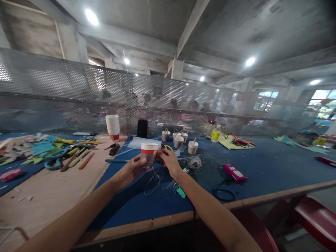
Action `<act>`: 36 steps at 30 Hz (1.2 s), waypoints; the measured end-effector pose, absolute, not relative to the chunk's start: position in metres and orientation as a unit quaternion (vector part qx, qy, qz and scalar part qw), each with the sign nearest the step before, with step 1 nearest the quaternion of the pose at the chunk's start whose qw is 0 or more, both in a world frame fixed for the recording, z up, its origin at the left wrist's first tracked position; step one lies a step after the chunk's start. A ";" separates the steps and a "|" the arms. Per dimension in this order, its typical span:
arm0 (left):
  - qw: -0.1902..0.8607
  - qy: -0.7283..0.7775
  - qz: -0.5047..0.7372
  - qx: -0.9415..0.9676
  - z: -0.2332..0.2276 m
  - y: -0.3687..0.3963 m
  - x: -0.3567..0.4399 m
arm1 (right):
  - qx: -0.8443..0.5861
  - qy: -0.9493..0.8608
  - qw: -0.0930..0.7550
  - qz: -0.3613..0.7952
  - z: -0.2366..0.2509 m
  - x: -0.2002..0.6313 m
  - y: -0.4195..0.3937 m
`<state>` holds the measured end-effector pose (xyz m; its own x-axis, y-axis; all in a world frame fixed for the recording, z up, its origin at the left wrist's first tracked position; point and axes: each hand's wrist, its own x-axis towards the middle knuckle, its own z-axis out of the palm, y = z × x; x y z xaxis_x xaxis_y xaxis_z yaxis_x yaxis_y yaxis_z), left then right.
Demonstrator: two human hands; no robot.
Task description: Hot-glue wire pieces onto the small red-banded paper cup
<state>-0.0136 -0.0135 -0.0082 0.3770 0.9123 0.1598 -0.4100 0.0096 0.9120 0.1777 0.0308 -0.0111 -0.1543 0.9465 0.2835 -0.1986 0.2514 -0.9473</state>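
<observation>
My left hand [133, 171] is closed round the lower left side of a paper cup [149, 149] with a white rim, a red band and a greyish lower part. The cup is upright above the blue table. At its right side my right hand [169, 161] has its fingers pinched together, close against the cup wall; what lies between them is too small to make out. Yellow and orange handles [168, 147] of a tool show partly behind the right hand. Below the hands lie a loop of thin wire [154, 182] and a tangled wire coil [193, 163].
Several grey cups with wire handles [179, 141] and a cup with a stick [193, 147] stand further back. A stack of paper cups [112, 126], scissors [56, 156] and foam scraps are left. A magenta device [234, 173] with a cable lies right. Perforated panels [86, 94] close off the back.
</observation>
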 end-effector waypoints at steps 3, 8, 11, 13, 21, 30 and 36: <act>0.667 0.252 0.497 0.495 -0.009 -0.013 -0.014 | -0.326 -0.549 0.559 0.529 -0.010 0.177 0.029; 0.676 0.261 0.491 0.484 -0.005 -0.017 -0.012 | -0.308 -0.541 0.560 0.547 -0.009 0.176 0.027; 0.676 0.270 0.491 0.479 -0.002 -0.019 -0.011 | -0.311 -0.542 0.556 0.548 -0.008 0.175 0.026; 0.673 0.274 0.492 0.479 -0.001 -0.020 -0.010 | -0.312 -0.541 0.558 0.546 -0.007 0.175 0.025; 0.624 0.286 0.511 0.518 -0.006 -0.011 -0.012 | -0.314 -0.544 0.574 0.526 -0.006 0.175 0.026; 0.607 0.315 0.552 0.478 -0.008 -0.007 -0.011 | -0.352 -0.593 0.577 0.438 -0.006 0.180 0.027; 0.582 0.329 0.536 0.515 -0.009 -0.009 -0.008 | -0.365 -0.636 0.558 0.388 -0.003 0.180 0.019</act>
<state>-0.0085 -0.0086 -0.0086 0.2095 0.9630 0.1695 -0.2857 -0.1055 0.9525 0.1795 0.0195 -0.0031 -0.1102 0.8978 0.4263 0.0314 0.4318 -0.9014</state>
